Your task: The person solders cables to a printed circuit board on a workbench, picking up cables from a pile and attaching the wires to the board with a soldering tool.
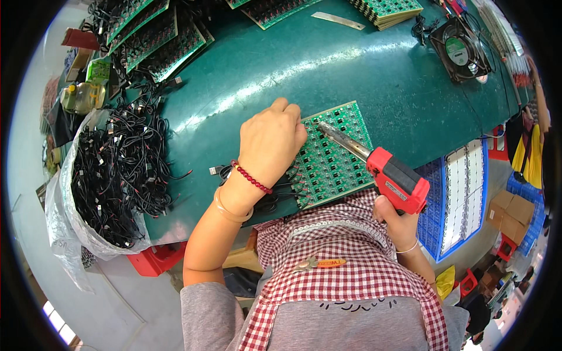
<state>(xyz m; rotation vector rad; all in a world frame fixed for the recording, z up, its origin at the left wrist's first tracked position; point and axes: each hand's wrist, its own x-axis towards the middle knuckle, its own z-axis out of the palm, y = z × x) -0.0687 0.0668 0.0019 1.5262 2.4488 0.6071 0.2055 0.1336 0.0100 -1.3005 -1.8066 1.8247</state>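
At the near edge of the green-topped bench [410,88] lay the green circuit-board panel [336,161]. The right hand [399,225] wrapped the handle of the red soldering gun [401,182], its tip by the panel's far-left corner. The left hand [272,137] was curled narrow there; I could not tell what it pinched. A slip might have burned those fingers; snagged black cables [270,202] could have shifted the panel.

Room lies beyond the circuit board [336,153]; cables [117,169] block left.
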